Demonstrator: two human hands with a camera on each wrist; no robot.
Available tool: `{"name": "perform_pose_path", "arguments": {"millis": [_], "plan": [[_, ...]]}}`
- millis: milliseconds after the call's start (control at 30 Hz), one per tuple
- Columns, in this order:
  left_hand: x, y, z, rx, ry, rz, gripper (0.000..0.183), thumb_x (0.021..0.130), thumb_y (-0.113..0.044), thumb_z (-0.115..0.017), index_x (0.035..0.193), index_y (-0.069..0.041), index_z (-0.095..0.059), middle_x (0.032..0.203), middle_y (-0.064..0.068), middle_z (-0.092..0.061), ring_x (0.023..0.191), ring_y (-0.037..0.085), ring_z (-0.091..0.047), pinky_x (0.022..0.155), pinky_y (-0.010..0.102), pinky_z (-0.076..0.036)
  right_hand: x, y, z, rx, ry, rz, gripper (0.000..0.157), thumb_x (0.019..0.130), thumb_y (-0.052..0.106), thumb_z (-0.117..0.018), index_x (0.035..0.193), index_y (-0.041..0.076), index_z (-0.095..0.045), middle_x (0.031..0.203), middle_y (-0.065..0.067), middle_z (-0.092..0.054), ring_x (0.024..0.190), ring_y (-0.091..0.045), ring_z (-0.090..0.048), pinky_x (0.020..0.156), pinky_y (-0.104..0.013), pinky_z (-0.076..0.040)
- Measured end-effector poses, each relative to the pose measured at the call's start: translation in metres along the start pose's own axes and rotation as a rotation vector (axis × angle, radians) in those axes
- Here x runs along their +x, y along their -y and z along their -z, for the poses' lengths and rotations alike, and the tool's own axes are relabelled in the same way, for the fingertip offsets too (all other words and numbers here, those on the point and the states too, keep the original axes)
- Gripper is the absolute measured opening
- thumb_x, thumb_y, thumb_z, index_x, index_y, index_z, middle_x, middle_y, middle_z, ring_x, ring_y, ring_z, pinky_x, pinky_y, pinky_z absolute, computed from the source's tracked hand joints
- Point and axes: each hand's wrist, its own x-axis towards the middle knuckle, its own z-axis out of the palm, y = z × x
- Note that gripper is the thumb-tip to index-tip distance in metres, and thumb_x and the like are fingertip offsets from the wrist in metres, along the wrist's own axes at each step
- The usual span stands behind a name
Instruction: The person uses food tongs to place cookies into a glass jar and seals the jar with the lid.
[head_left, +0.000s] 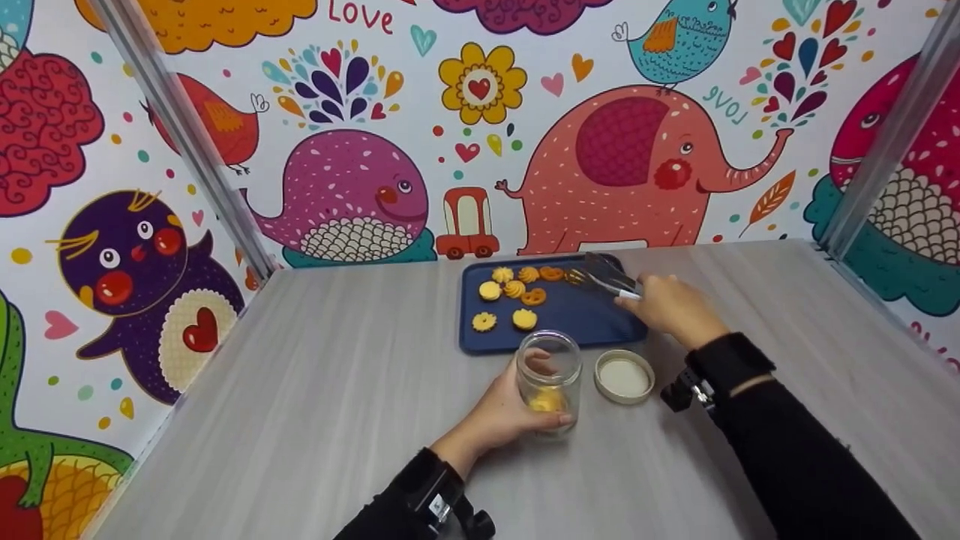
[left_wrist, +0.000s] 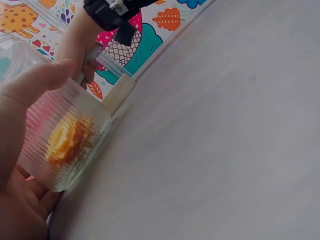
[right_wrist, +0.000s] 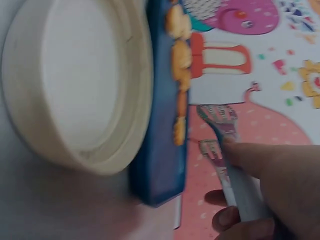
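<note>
My left hand [head_left: 510, 405] grips a ribbed clear glass jar [head_left: 551, 360], thumb and fingers wrapped around its sides. The jar's mouth is uncovered, and yellow cookies [left_wrist: 70, 140] lie at its bottom. In my right hand [head_left: 679, 304] is a pair of tongs [head_left: 615, 281] with slotted metal heads, held over the right part of a blue tray [head_left: 470, 300]. The right wrist view shows the two tong heads apart. On the tray are several yellow cookies [head_left: 525, 319] and brown pretzels [head_left: 533, 296], mostly towards its left and back; the tong tips overlap the rightmost pieces at the back.
A round cream lid [head_left: 625, 376] lies inner side up on the grey table [head_left: 337, 390], right of the jar and in front of the tray. Behind the table rises a wall [head_left: 480, 165] printed with cartoon animals, with metal posts [head_left: 187, 142] at the corners.
</note>
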Motion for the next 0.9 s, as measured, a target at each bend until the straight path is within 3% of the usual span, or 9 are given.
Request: {"name": "perform_pose_path", "arguments": {"millis": [233, 600, 767, 900], "plan": [[-0.001, 0.0, 0.001, 0.005, -0.005, 0.022, 0.08, 0.076, -0.016, -0.097, 0.141, -0.021, -0.051, 0.132, -0.002, -0.064, 0.123, 0.016, -0.062, 0.11, 0.04, -0.046, 0.02, 0.0, -0.011, -0.045, 0.005, -0.017, 0.067, 0.103, 0.047, -0.067, 0.138, -0.01, -0.058, 0.119, -0.031, -0.067, 0.098, -0.04, -0.063, 0.085, -0.057, -0.054], [-0.001, -0.001, 0.0, -0.017, 0.006, 0.019, 0.084, 0.077, -0.012, -0.096, 0.146, -0.01, -0.047, 0.132, -0.001, -0.061, 0.123, 0.016, -0.06, 0.112, 0.04, -0.043, 0.034, 0.003, -0.01, 0.036, 0.089, -0.038, 0.069, 0.106, 0.046, -0.062, 0.139, -0.014, -0.054, 0.124, -0.032, -0.063, 0.105, -0.042, -0.06, 0.098, -0.057, -0.052], [0.0, -0.002, 0.001, -0.025, 0.007, 0.029, 0.081, 0.077, -0.013, -0.096, 0.143, -0.016, -0.049, 0.132, -0.002, -0.062, 0.122, 0.016, -0.061, 0.11, 0.04, -0.046, 0.04, 0.003, -0.01, 0.035, 0.107, -0.04, 0.068, 0.106, 0.046, -0.061, 0.14, -0.013, -0.053, 0.124, -0.032, -0.062, 0.105, -0.042, -0.059, 0.095, -0.056, -0.051], [0.001, -0.002, 0.001, -0.025, 0.009, 0.039, 0.08, 0.077, -0.014, -0.097, 0.142, -0.019, -0.05, 0.132, -0.002, -0.062, 0.122, 0.015, -0.061, 0.11, 0.04, -0.046, 0.043, 0.001, -0.012, 0.025, 0.116, -0.023, 0.07, 0.108, 0.045, -0.058, 0.145, -0.013, -0.05, 0.131, -0.035, -0.06, 0.11, -0.044, -0.057, 0.1, -0.059, -0.049]]}}
